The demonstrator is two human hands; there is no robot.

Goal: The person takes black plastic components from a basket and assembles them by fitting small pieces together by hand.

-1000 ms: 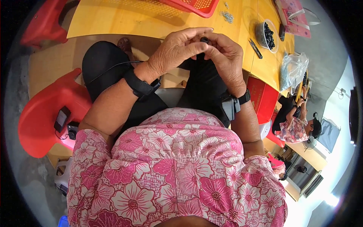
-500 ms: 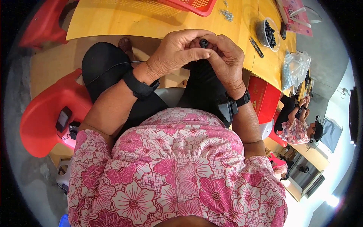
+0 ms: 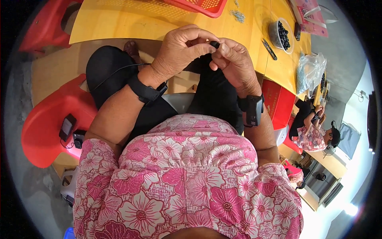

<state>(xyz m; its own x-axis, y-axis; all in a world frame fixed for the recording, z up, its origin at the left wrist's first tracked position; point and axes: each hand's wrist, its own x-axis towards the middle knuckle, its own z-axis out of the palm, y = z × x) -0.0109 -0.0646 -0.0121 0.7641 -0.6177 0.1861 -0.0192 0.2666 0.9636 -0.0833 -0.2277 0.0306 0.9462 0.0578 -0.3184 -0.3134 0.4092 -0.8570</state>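
A small black ring-shaped part [image 3: 215, 44] is held up above my lap, just in front of the table edge. My left hand [image 3: 179, 48] pinches it between thumb and forefinger. From the other side, my right hand [image 3: 235, 59] has its thumb and forefinger closed at the part's right end, its other fingers curled below. Whether anything else is between those right fingertips is too small to make out. On the table to the right, a clear round tub [image 3: 281, 36] holds many similar black parts, and a pair of black thread snips [image 3: 269, 49] lies beside it.
A red plastic basket [image 3: 203, 7] sits on the yellow table [image 3: 131, 24], near a little pile of clear small pieces [image 3: 238, 16]. A clear plastic bag [image 3: 311, 73] lies at the right. Red stools [image 3: 51, 119] stand at the left. Another person [image 3: 312, 133] works farther right.
The black part has turned from showing its hole to lying sideways. My right hand has rolled over and opened somewhat away from the left, its wrist turning too.
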